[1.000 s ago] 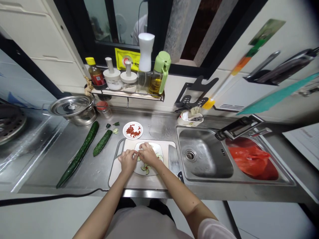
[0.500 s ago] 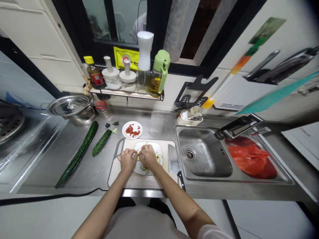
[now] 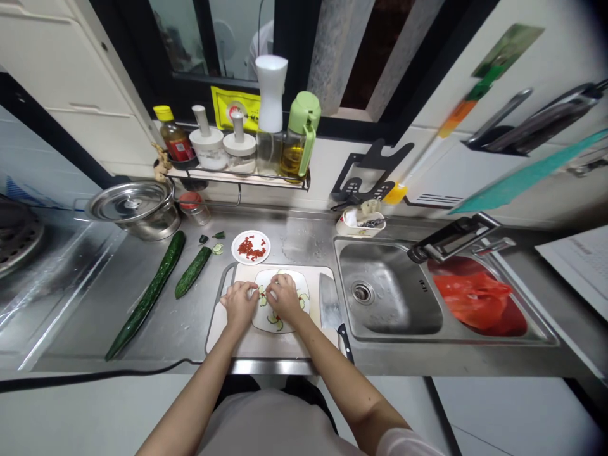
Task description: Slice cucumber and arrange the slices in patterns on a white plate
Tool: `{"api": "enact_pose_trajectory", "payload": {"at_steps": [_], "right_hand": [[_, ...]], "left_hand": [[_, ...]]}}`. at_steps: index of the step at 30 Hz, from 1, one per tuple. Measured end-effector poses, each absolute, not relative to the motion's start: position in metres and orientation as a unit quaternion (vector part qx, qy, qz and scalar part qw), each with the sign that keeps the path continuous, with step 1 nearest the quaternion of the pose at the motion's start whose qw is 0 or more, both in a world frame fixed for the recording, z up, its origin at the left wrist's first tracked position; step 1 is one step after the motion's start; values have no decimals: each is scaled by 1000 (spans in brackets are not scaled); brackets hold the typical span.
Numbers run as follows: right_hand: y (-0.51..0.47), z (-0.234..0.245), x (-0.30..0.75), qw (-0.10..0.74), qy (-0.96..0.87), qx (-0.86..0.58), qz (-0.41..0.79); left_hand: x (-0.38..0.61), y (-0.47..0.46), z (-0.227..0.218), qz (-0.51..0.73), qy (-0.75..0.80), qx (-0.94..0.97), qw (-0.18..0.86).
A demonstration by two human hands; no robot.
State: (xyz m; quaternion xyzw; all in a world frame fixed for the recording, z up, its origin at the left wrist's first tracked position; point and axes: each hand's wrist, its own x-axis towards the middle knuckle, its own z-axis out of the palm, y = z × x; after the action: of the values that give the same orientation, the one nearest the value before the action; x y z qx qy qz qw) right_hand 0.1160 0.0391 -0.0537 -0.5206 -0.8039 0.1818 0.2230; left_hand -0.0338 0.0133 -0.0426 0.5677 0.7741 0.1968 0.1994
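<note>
Both my hands rest over a white plate that sits on a pale cutting board. My left hand and my right hand have curled fingers pinched together at the plate's left side, on thin cucumber slices arranged on it. What exactly each fingertip holds is too small to see. A cleaver lies on the board's right edge, by my right forearm. A small dish of red bits stands just behind the board.
A long cucumber and a shorter piece lie left of the board, with trimmed ends nearby. A lidded steel pot stands far left. The sink holds a red bag on its right. Bottles fill a shelf behind.
My hands have stayed on the plate with only small finger shifts. The view has drifted slightly.
</note>
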Motion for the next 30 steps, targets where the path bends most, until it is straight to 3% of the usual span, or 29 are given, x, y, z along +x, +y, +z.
{"api": "enact_pose_trajectory", "payload": {"at_steps": [23,30], "right_hand": [[39,-67,106,211,-790,-549,174],[37,-41,121,288,-739,-576,198]], "left_hand": [[-25,13,-46,184,769,578,202],[-33,13,-41,226,777,545,219]]}}
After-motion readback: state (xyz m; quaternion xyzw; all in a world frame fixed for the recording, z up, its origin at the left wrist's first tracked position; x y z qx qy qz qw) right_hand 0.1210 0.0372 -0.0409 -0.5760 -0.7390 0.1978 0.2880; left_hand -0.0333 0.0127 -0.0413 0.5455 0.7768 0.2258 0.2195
